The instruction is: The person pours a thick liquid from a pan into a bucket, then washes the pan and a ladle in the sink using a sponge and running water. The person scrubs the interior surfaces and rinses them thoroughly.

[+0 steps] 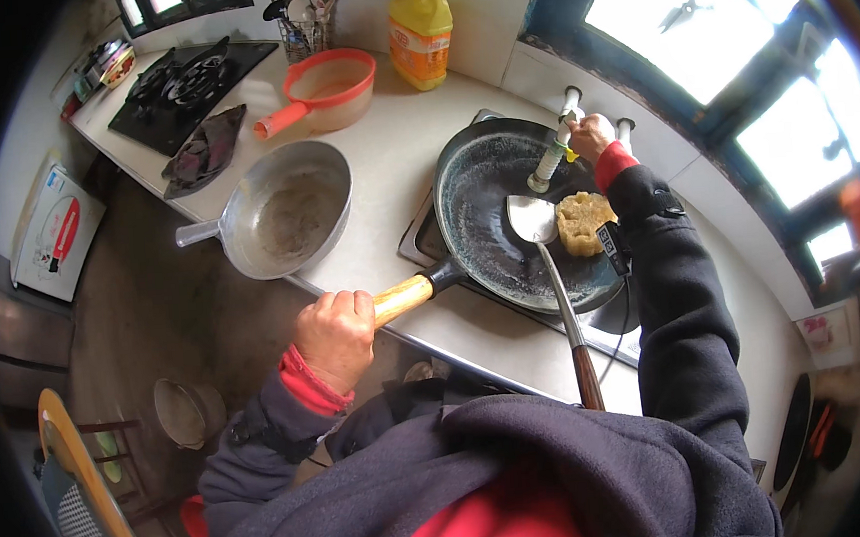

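Observation:
My left hand is wrapped around the wooden handle of a black wok. The wok rests on a flat cooker on the counter. Above its far side, my right hand grips the white wall tap. A ribbed spout hangs from that tap over the wok. Inside lie a tan loofah-like scrubber and the metal blade of a wok spatula. The spatula's dark wooden grip leans out over the near rim. My right fingertips are partly hidden.
Left of the wok stand a metal pan, a red-rimmed plastic dipper and a dark cloth. Farther back are a gas hob, a utensil basket and a yellow jug. A small corded black device is by my right sleeve.

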A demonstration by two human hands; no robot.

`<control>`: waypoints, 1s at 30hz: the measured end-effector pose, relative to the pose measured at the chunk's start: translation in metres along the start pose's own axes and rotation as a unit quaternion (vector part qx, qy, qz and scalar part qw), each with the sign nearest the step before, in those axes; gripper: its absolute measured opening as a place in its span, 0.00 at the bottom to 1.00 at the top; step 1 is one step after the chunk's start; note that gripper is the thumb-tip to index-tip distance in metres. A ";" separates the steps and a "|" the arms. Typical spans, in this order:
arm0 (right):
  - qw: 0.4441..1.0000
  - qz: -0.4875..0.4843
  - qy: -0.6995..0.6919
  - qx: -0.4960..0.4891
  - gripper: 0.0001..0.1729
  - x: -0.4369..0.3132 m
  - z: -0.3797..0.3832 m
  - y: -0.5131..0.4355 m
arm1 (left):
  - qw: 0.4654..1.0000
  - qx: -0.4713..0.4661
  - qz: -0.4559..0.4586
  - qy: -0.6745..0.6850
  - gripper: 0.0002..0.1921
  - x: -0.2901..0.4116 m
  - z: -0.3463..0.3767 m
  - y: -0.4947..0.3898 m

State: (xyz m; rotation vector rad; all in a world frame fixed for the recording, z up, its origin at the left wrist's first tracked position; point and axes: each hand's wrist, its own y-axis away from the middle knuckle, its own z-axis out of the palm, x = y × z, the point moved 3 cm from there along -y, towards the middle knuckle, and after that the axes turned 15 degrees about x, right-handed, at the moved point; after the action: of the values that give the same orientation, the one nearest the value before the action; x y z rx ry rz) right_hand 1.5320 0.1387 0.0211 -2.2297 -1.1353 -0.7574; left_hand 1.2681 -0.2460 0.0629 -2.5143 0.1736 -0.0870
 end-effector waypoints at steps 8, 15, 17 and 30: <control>0.898 0.321 -0.282 -0.108 0.22 0.005 0.017 -0.013 | 1.000 -0.022 0.006 -0.002 0.05 0.002 0.000 -0.002; 0.916 0.333 -0.219 -0.039 0.15 0.020 0.019 0.001 | 1.000 -0.016 -0.009 0.011 0.13 -0.002 0.001 -0.003; 0.913 0.349 -0.209 -0.045 0.14 0.024 0.011 0.008 | 1.000 -0.015 -0.005 0.010 0.13 -0.002 0.001 -0.003; 0.976 -0.046 -0.214 0.009 0.10 -0.028 -0.069 0.064 | 1.000 -0.024 0.000 0.004 0.15 -0.004 0.008 -0.001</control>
State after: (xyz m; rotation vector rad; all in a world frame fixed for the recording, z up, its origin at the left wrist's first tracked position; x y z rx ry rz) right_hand 1.5549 0.0449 0.0381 -2.4066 -1.4440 -0.2990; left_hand 1.2654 -0.2404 0.0572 -2.5617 0.1799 -0.0941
